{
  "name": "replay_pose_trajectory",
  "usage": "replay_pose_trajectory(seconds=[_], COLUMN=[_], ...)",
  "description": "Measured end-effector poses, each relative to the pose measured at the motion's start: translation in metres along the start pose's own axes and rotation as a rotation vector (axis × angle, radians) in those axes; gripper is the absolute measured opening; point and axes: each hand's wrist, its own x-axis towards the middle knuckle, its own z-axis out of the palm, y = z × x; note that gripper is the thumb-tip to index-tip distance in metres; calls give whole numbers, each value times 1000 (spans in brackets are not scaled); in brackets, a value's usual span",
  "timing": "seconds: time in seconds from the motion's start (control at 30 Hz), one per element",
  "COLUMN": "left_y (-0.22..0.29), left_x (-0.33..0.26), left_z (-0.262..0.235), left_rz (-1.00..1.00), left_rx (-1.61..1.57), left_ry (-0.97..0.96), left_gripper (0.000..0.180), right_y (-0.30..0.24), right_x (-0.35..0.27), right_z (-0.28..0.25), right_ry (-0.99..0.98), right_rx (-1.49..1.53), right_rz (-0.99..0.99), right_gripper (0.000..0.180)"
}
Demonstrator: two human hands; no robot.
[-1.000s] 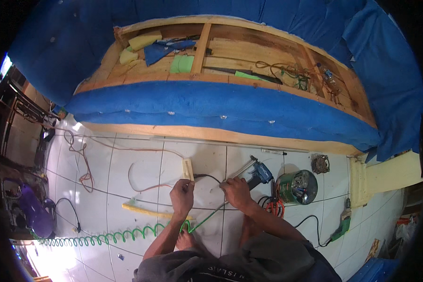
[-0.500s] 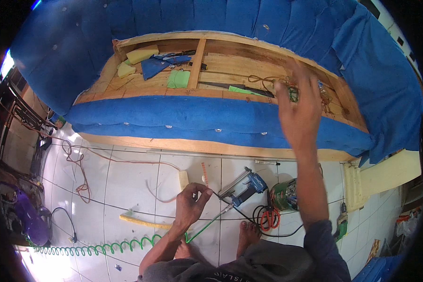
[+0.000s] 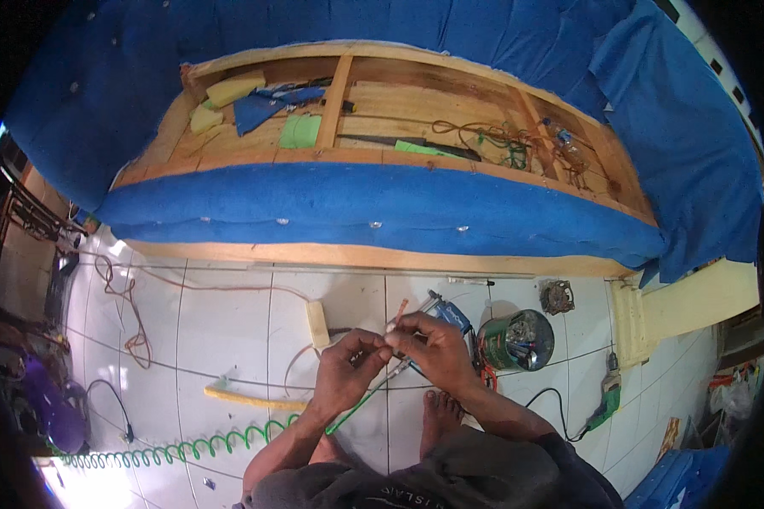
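The right hand (image 3: 437, 348), raised toward the sofa frame (image 3: 382, 119) half a second ago, has been brought back; both grips are closed on a thin rod (image 3: 396, 316), left hand (image 3: 345, 369) alongside, above the floor (image 3: 229, 339).

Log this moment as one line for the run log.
left hand: pinching thin stick | right hand: same stick, fingertips meeting | nearby: blue tool, green can | surface: white tiled floor

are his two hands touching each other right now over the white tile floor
Touching. The head view shows the left hand and right hand meeting at the fingertips, both pinching a thin orange-tipped strip, with no gap visible between the fingers.
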Motion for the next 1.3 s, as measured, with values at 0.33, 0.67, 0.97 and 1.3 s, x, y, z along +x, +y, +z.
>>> replay_pose_trajectory(seconds=[0.33,0.67,0.97,1.3], left_y=[0,2,-5,13], left_x=[-2,-2,5,8], left_z=[-5,-8,-14,-26], left_rz=[-71,-29,-27,289], left_rx=[-55,-163,-395,74], left_ry=[58,75,185,280], left_gripper=[15,17,24,37], right_y=[-5,-2,2,-8], right_x=[0,-2,0,1], right_z=[9,15,11,10], right_ry=[-31,-14,58,56], right_rx=[223,150,129,-82], right_rz=[49,89,109,24], right_gripper=[17,18,22,20])
